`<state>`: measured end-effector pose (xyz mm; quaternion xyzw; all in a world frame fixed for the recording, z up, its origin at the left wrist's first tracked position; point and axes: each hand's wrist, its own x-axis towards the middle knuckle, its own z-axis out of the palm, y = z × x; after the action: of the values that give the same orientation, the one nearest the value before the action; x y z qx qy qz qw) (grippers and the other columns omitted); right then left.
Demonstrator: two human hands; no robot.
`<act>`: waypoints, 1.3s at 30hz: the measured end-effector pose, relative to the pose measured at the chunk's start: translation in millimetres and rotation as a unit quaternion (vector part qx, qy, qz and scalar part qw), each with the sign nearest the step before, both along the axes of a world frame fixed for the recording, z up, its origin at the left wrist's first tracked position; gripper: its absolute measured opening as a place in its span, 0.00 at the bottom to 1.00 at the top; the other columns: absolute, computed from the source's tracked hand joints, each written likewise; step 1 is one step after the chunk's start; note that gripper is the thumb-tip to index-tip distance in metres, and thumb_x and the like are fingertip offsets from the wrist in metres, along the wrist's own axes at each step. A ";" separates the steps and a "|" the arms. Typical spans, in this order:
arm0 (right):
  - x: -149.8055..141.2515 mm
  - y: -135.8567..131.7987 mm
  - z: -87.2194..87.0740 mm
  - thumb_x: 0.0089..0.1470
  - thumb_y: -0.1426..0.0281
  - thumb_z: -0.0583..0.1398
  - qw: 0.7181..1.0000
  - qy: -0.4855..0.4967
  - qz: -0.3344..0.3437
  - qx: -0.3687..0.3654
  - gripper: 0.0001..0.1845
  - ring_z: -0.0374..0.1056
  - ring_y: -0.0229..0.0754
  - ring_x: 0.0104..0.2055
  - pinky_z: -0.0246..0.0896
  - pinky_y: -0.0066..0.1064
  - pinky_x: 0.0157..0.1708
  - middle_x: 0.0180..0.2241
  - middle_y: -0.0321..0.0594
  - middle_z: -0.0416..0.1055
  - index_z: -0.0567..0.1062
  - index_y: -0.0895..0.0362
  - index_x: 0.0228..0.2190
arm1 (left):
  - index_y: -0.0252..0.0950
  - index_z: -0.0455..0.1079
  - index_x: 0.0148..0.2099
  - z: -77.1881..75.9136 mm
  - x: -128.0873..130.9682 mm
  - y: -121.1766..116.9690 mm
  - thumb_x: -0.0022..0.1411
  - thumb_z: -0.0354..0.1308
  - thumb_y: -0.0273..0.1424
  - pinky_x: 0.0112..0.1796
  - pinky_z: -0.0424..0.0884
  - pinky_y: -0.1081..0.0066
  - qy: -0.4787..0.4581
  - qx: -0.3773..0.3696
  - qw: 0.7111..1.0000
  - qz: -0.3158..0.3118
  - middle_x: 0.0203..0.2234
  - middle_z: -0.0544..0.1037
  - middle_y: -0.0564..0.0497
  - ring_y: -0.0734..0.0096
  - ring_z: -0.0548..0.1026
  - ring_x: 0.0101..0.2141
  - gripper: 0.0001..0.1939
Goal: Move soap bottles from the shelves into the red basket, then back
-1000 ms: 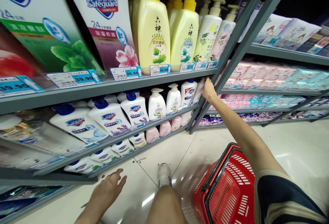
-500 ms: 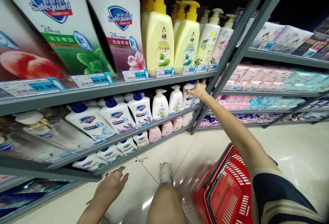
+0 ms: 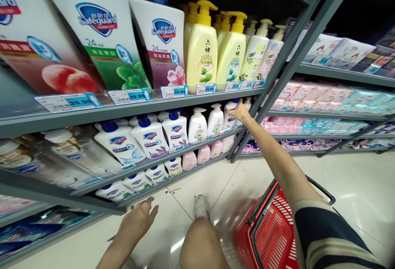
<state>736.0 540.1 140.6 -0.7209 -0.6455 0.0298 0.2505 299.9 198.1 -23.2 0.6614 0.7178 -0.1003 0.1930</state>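
Note:
My right hand [image 3: 241,112] reaches to the middle shelf and grips a white pump bottle [image 3: 229,114] with a dark blue top. Its thumb lies across the bottle's front and the other fingers go round its right side, partly hidden. Left of that bottle stand two white pump bottles with cream pumps [image 3: 215,120]. My left hand [image 3: 138,218] hangs low over the floor, near the bottom shelf, holding nothing, with thumb and fingers apart.
A red shopping basket [image 3: 271,232] with a black handle sits on the tiled floor below my right arm. Large Safeguard bottles [image 3: 101,42] and yellow pump bottles [image 3: 202,54] line the upper shelf. Wrapped pink packs [image 3: 311,96] fill shelves beyond the grey upright [image 3: 279,75].
The view has shifted slightly left, so the shelves appear further right. My right hand stays at the same bottle, and my left hand has hardly moved.

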 end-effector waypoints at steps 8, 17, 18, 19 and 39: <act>1.0 1.3 -4.0 0.48 0.50 0.71 1.000 0.021 -0.011 0.006 0.57 0.66 0.67 0.63 0.62 0.51 0.63 0.59 0.67 0.66 0.57 0.67 0.66 | 0.30 0.65 0.70 1.5 -3.2 -7.1 0.76 0.41 0.37 0.53 0.73 0.57 -0.010 -0.009 1.000 -0.002 0.56 0.81 0.37 0.51 0.79 0.57 0.29; -0.7 -0.6 -7.9 0.49 0.51 0.71 0.999 0.042 -0.008 0.014 0.60 0.62 0.69 0.66 0.60 0.53 0.64 0.63 0.71 0.61 0.53 0.68 0.68 | 0.27 0.66 0.69 24.2 8.0 -8.8 0.75 0.42 0.35 0.54 0.73 0.55 -0.020 -0.012 1.000 0.000 0.56 0.80 0.33 0.48 0.79 0.57 0.29; -0.2 -1.6 -8.9 0.49 0.50 0.71 0.999 0.043 -0.003 0.015 0.59 0.62 0.69 0.66 0.60 0.53 0.64 0.64 0.71 0.59 0.53 0.68 0.69 | 0.28 0.65 0.70 24.6 8.5 -9.0 0.75 0.42 0.35 0.54 0.73 0.56 -0.022 -0.012 1.000 0.000 0.56 0.80 0.33 0.48 0.78 0.57 0.29; 0.2 -2.5 -9.8 0.50 0.49 0.70 0.999 0.044 0.001 0.015 0.59 0.61 0.68 0.67 0.60 0.53 0.65 0.64 0.71 0.58 0.53 0.68 0.69 | 0.28 0.65 0.70 25.1 9.0 -9.1 0.75 0.42 0.36 0.54 0.73 0.56 -0.022 -0.017 1.000 0.001 0.56 0.80 0.33 0.49 0.78 0.57 0.29; -6.2 12.8 -24.1 0.50 0.52 0.70 0.998 0.058 -0.008 0.022 0.57 0.70 0.62 0.59 0.67 0.50 0.59 0.58 0.66 0.70 0.55 0.67 0.69 | 0.31 0.64 0.70 28.6 11.7 -17.7 0.77 0.40 0.36 0.54 0.73 0.55 -0.016 -0.053 0.998 -0.007 0.57 0.80 0.35 0.50 0.77 0.59 0.27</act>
<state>729.9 552.9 116.5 -0.7174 -0.6244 0.0551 0.3039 311.6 180.4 5.4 0.6569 0.7034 -0.1294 0.2386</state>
